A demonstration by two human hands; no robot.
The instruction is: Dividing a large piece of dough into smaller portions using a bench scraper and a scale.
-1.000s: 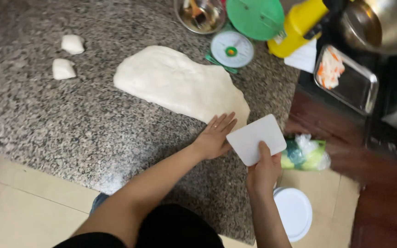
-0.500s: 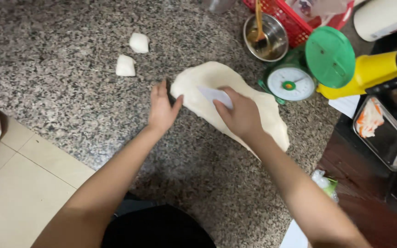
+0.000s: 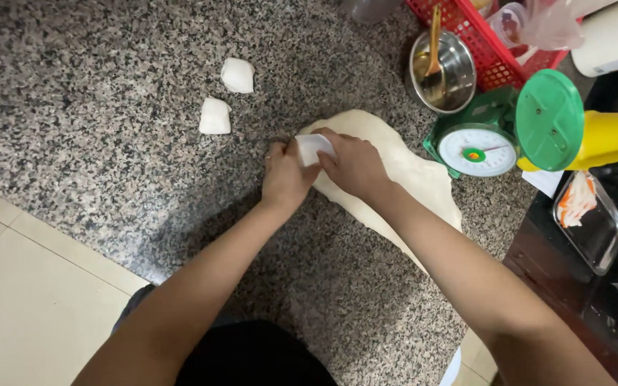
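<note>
A long slab of pale dough [image 3: 409, 179] lies on the speckled granite counter [image 3: 94, 107]. My right hand [image 3: 355, 166] grips a white plastic scraper [image 3: 311, 148] and presses it down at the dough's left end. My left hand [image 3: 285, 177] rests right beside the scraper at that same end, fingers on the dough's edge. Two small cut dough pieces [image 3: 214, 116] [image 3: 237, 75] sit apart on the counter to the upper left of my hands.
A green kitchen scale [image 3: 477, 146] stands just right of the dough. Behind it are a steel bowl with a spoon [image 3: 441, 68], a red basket [image 3: 491, 43] and a yellow bottle with a green lid [image 3: 574, 129]. A small metal tray [image 3: 588, 221] sits at right.
Both hands moved to the dough's left end. The right hand carried the scraper from the counter's near edge onto the dough, and the left hand closed in beside it.
</note>
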